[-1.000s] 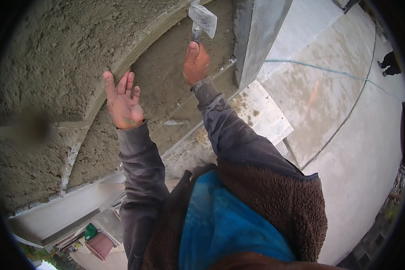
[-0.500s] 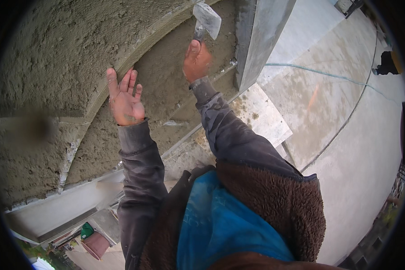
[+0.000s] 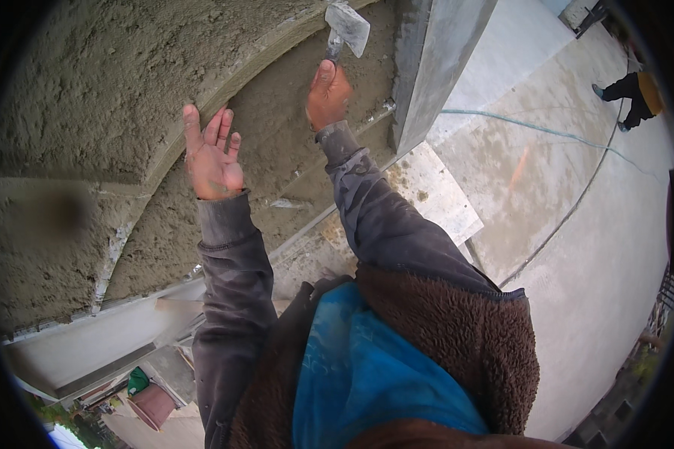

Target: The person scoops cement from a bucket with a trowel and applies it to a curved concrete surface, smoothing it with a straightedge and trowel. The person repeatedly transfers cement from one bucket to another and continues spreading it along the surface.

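Observation:
My right hand [image 3: 328, 97] is closed around the dark handle of a small trowel [image 3: 348, 28], its blade flat, pale and smeared with dried cement. The blade lies just below the upper end of a curved raised strip [image 3: 258, 66] on the wet, grey plastered surface [image 3: 120, 82]. My left hand [image 3: 214, 159] has its palm turned up and its fingers spread. Its fingertips rest at the lower edge of the strip, and nothing lies in the palm. A second, cement-spotted strip [image 3: 116, 251] meets the curve at the lower left.
A grey upright post [image 3: 427, 75] stands right of the plaster. Beneath my right forearm lies a stained pale board [image 3: 434, 191]. A thin green hose [image 3: 532, 127] crosses the concrete floor. Another person [image 3: 636, 97] is at the far right. A reddish bucket [image 3: 152, 405] stands lower left.
The view has shifted slightly. Both hands keep nearly the same place, the left still against the strip. More of the other person shows at the far right.

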A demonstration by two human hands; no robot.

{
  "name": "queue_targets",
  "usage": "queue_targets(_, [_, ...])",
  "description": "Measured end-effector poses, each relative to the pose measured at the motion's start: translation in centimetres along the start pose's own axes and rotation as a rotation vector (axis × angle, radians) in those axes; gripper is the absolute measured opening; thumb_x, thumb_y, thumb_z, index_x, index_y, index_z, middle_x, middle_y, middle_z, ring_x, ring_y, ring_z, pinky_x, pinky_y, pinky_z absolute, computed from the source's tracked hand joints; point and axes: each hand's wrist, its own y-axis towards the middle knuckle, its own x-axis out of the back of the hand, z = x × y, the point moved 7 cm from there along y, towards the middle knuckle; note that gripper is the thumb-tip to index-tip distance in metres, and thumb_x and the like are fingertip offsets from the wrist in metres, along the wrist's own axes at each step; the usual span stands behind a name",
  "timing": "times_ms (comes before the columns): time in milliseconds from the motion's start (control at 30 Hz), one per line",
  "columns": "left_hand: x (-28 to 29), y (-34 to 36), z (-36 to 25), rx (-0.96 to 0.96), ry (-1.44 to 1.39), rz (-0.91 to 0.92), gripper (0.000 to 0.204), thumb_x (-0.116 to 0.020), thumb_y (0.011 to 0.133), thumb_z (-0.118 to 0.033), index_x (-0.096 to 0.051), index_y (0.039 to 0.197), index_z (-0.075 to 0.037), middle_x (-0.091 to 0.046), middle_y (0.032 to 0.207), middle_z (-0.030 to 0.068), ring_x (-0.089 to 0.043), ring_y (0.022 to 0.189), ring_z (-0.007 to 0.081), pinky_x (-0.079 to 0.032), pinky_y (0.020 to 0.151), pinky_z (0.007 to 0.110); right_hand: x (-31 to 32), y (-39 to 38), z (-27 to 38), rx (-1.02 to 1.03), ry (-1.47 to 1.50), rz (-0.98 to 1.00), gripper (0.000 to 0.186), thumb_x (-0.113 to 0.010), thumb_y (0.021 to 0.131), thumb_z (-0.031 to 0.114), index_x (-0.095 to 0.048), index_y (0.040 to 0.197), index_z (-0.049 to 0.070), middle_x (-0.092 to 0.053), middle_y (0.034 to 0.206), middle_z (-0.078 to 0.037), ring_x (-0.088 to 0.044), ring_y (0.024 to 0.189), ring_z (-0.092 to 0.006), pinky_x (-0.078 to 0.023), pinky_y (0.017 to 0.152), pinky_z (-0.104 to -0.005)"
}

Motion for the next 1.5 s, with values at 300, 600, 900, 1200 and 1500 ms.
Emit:
queue_targets(300, [0.0,0.0,0.5,0.025,-0.031,0.005,0.08,-0.064,0.097,-0.052,-0.03,0.159,-0.015,-0.061,0.133,0.0179,-0.06,0.118,0.0204,-0.045,0.085,0.031,0.1,0.4,-0.1,0.03,0.037,-0.019,0.047,-0.045,0.109,0.044,-0.05,0.08,0.007,-0.046,0.063,0.002,-0.044,0.057,-0.0071,-0.036,0.052,-0.0273])
queue_targets(600, [-0.2,-0.3,0.1,0.055,-0.063,0.123,0.077,-0.063,0.098,-0.051,-0.029,0.158,-0.016,-0.057,0.139,0.0167,-0.056,0.124,0.0216,-0.045,0.091,0.035,0.7,-0.1,0.6,-0.128,-0.006,0.116,0.053,-0.044,0.107,0.051,-0.054,0.088,0.002,-0.05,0.065,-0.002,-0.048,0.06,-0.0116,-0.039,0.055,-0.0316])
queue_targets(900, [10.5,-4.1,1.0,0.104,0.175,0.255,0.058,-0.063,0.099,-0.048,-0.06,0.133,-0.001,-0.071,0.123,0.0138,-0.068,0.102,0.0184,-0.055,0.083,0.03,0.1,-8.6,7.3,-0.614,-0.032,0.94,0.052,-0.046,0.105,0.056,-0.05,0.08,0.01,-0.04,0.059,0.005,-0.039,0.048,-0.0059,-0.029,0.045,-0.0241])
queue_targets(1200, [30.9,-8.6,3.0,0.203,0.083,-0.136,0.048,-0.063,0.101,-0.039,-0.06,0.134,-0.003,-0.071,0.123,0.0107,-0.068,0.1,0.0154,-0.054,0.081,0.028,-6.8,-11.1,10.4,-0.172,-0.546,1.379,0.061,-0.049,0.102,0.059,-0.06,0.081,0.003,-0.044,0.064,-0.002,-0.044,0.064,-0.015,-0.04,0.063,-0.0338])
queue_targets(1500, [43.7,-13.3,4.9,0.26,0.01,-0.311,0.057,-0.059,0.102,-0.043,-0.048,0.146,-0.007,-0.061,0.139,0.0076,-0.059,0.114,0.016,-0.046,0.094,0.031,-14.9,-22.1,12.4,-0.083,-0.566,1.61,0.069,-0.045,0.101,0.066,-0.064,0.085,0.001,-0.055,0.068,-0.009,-0.054,0.066,-0.0247,-0.046,0.068,-0.0406])
